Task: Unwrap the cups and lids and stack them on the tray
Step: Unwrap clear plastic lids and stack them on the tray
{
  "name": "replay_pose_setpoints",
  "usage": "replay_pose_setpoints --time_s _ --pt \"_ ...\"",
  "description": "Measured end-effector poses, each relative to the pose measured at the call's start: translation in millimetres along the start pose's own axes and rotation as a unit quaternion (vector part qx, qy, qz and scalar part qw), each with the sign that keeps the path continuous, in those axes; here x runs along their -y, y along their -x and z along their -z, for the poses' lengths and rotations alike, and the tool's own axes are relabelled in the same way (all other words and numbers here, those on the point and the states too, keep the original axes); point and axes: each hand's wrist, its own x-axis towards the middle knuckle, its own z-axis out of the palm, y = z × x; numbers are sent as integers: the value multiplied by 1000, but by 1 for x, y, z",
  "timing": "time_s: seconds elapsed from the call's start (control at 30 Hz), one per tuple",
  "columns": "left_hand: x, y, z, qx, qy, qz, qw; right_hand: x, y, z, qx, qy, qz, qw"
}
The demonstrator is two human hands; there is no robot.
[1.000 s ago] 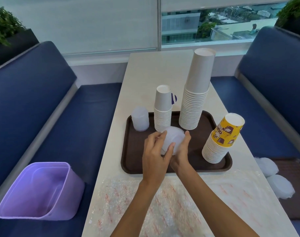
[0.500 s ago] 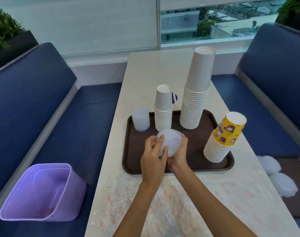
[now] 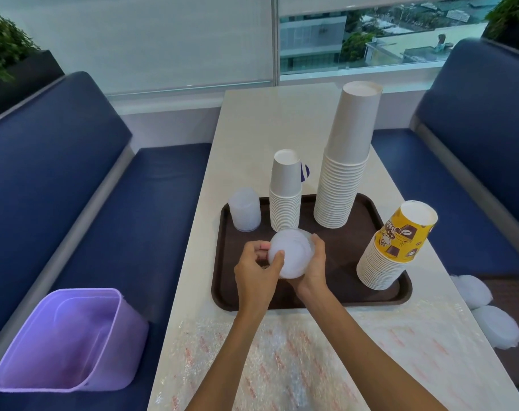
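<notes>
A stack of translucent lids (image 3: 291, 253) hangs over the dark brown tray (image 3: 311, 298). My left hand (image 3: 256, 275) pinches its near face with thumb and fingers, and my right hand (image 3: 313, 266) cups its far side. On the tray stand a small stack of clear lids (image 3: 245, 209), a short stack of white cups (image 3: 285, 191), a tall stack of white cups (image 3: 345, 155) and a leaning stack topped by a yellow printed cup (image 3: 396, 247).
Clear plastic wrap (image 3: 282, 366) lies spread on the near end of the table. A purple bin (image 3: 65, 339) sits on the left blue bench. Two wrapped lid bundles (image 3: 486, 310) rest on the right bench. Blue seat backs flank both sides.
Both hands have carried the lid stack slightly away from me and to the left over the tray. My left fingers have shifted their pinch on its face.
</notes>
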Motion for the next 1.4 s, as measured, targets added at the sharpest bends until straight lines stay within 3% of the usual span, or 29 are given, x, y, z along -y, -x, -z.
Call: replay_pose_setpoints --time_s 0.13,0.27,0.4,0.57,0.93,1.07,1.17,1.27,1.4 --pt "-4 -19 8 6 80 60 995 1 -10 -1 -67 41 3 997" --pt "-10 -68 21 -59 116 127 983 8 -17 -4 -143 47 23 988" --pt "-6 -130 30 -113 78 162 977 11 -23 -4 -156 70 35 985" --pt "-1 -177 23 -98 7 170 980 16 -32 -6 -163 98 42 981" --pt "14 -193 5 -32 -195 100 975 21 -39 -7 -163 104 42 980" --pt "17 -188 4 -11 -208 24 978 20 -39 -7 -161 116 41 979" --pt "17 -183 1 53 -226 -40 972 19 -39 -7 -157 116 42 980" --pt "19 -184 -1 119 -274 -41 953 18 -38 -8 -150 116 43 981" --pt "26 -190 -3 148 -286 -29 946 19 -38 -7 -147 123 44 980"
